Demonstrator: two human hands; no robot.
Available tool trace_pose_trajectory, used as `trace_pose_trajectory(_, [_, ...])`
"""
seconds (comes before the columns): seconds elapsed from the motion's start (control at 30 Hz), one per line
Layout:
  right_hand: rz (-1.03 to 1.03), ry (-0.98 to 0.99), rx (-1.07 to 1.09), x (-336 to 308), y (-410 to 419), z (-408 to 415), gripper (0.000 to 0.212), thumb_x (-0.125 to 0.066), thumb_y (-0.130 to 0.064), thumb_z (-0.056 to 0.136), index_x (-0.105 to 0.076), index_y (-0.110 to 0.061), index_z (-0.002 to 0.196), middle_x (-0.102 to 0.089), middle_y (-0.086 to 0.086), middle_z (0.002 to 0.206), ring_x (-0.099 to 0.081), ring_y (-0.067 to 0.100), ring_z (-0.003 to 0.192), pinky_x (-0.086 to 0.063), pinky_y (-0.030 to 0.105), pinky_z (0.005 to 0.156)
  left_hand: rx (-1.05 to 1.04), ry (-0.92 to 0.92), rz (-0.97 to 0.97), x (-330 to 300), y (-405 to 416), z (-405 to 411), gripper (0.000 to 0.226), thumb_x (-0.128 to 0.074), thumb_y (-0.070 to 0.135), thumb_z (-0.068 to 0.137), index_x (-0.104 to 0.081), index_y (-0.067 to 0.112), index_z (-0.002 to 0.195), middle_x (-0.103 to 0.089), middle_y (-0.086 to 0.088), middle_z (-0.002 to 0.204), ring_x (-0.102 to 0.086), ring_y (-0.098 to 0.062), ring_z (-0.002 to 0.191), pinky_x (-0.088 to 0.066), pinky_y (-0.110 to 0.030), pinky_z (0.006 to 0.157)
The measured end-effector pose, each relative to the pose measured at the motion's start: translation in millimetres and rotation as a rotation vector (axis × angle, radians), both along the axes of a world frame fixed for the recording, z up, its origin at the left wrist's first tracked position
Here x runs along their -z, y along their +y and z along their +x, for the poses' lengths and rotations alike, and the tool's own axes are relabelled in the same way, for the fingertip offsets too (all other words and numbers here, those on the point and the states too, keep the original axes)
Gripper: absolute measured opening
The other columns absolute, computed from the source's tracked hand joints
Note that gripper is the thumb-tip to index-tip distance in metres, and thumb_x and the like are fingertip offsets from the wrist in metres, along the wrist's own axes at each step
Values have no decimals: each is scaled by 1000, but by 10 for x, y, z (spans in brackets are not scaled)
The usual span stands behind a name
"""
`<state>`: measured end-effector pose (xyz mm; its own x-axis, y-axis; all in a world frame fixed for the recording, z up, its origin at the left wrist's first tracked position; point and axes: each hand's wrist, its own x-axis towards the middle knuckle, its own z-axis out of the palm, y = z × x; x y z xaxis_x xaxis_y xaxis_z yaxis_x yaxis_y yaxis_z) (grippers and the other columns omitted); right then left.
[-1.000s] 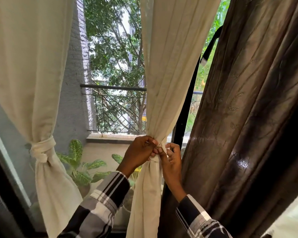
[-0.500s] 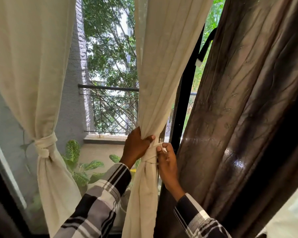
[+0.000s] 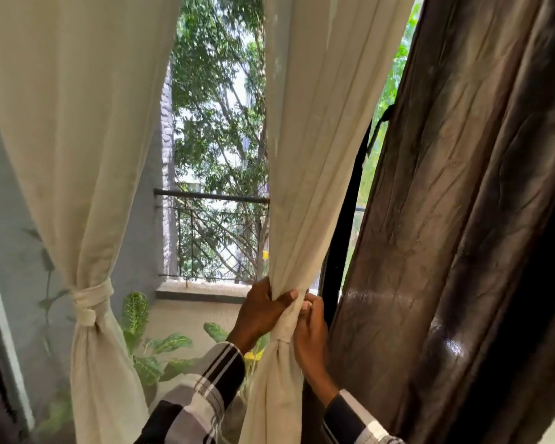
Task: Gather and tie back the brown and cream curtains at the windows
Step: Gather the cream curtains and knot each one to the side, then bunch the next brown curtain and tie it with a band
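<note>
A cream curtain (image 3: 314, 149) hangs in the middle and is gathered into a narrow waist, bound by a cream tie (image 3: 284, 328). My left hand (image 3: 260, 312) grips the gathered cloth just above the tie. My right hand (image 3: 311, 328) holds the tie from the right side, fingers curled on it. A second cream curtain (image 3: 77, 155) at the left hangs tied back with its own knotted band (image 3: 88, 302). A brown curtain (image 3: 462, 219) hangs loose at the right, close against my right hand.
A black window frame post (image 3: 343, 238) stands between the middle cream curtain and the brown one. Beyond the glass are a balcony railing (image 3: 212, 197), potted leafy plants (image 3: 154, 344) and trees.
My left hand moved from pinching the tie to gripping the gathered cloth above it. The tie now sits snug round the curtain. The view has shifted closer and upward.
</note>
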<state>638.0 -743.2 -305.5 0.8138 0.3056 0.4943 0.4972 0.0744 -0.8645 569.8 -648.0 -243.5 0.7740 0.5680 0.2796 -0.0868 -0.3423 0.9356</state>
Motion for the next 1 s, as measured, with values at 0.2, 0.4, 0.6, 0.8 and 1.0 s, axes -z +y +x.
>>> trace_pose_trajectory(0.2, [157, -241, 174, -866, -25, 184, 53, -34, -59, 93, -40, -32, 138, -46, -9, 139, -48, 11, 127, -42, 36, 106, 8, -83, 301, -484, -2, -3, 67, -76, 53, 71, -42, 46, 128, -61, 20, 121, -61, 3, 104, -52, -22, 87])
trace_pose_trajectory(0.4, [67, -707, 335, -2618, -115, 464, 76, -44, -70, 84, -36, -28, 147, -24, -10, 157, -24, -2, 138, -20, 7, 106, -327, -408, 820, -2004, 142, -4, 91, -56, 66, 81, -1, 42, 149, -10, 33, 145, -20, 11, 128, -30, -19, 107])
trace_pose_trajectory(0.6, [56, -1023, 428, -4072, -302, 564, 75, -37, -83, 80, -31, -44, 144, -20, -18, 156, -29, 9, 143, -46, 45, 103, -661, -550, 1257, -3390, 354, -214, 90, -35, 73, 84, 4, 29, 153, 7, 12, 160, 13, -3, 145, 3, -42, 120])
trace_pose_trajectory(0.8, [89, -1030, 501, -4584, -471, 649, 79, -37, -84, 77, -32, -43, 144, -18, -14, 158, -32, 14, 141, -52, 50, 94, -860, -535, 1357, -3976, 357, -351, 87, -30, 72, 84, -11, 22, 153, -10, 2, 161, 2, -16, 149, 3, -55, 117])
trace_pose_trajectory(1.0, [117, -870, 440, -4697, -463, 958, 89, -44, -89, 67, -30, -50, 146, -11, -17, 159, -28, 17, 145, -45, 49, 100, -915, -462, 1563, -4118, 240, -243, 88, -40, 72, 82, -28, 18, 150, -23, -8, 158, -10, -27, 148, -4, -68, 109])
